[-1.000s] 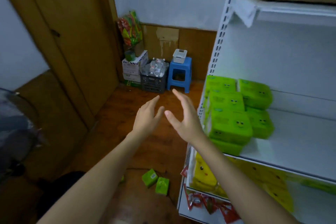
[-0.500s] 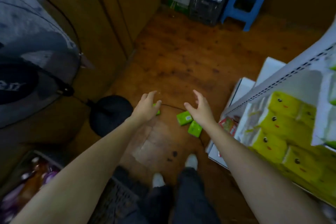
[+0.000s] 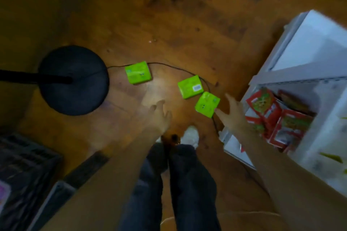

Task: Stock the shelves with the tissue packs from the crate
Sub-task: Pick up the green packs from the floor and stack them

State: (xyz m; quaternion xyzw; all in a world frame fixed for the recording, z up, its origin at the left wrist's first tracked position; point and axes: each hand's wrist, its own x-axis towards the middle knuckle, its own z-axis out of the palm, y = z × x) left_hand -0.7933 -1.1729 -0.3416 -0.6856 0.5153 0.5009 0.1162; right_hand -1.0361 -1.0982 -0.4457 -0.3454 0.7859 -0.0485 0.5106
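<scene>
Three green tissue packs lie on the wooden floor ahead of my feet: one [image 3: 138, 72] near the fan base, one [image 3: 190, 86] in the middle, one [image 3: 207, 104] nearest the shelf. My right hand [image 3: 231, 112] is open, its thumb tip at the edge of the nearest pack. My left hand [image 3: 156, 115] is open and blurred, hovering over bare floor below the packs, holding nothing. The dark crate [image 3: 22, 163] sits at the lower left.
A black round fan base [image 3: 75, 88] with its pole stands left, and its cord [image 3: 169, 65] runs under the packs. The white shelf unit [image 3: 309, 47] is on the right, with red snack packets [image 3: 270, 110] on its bottom level. My legs and white shoes are below.
My view has swung from the shelf down to the floor. Both hands have dropped toward the fallen green packs, the right one reaching the nearest pack.
</scene>
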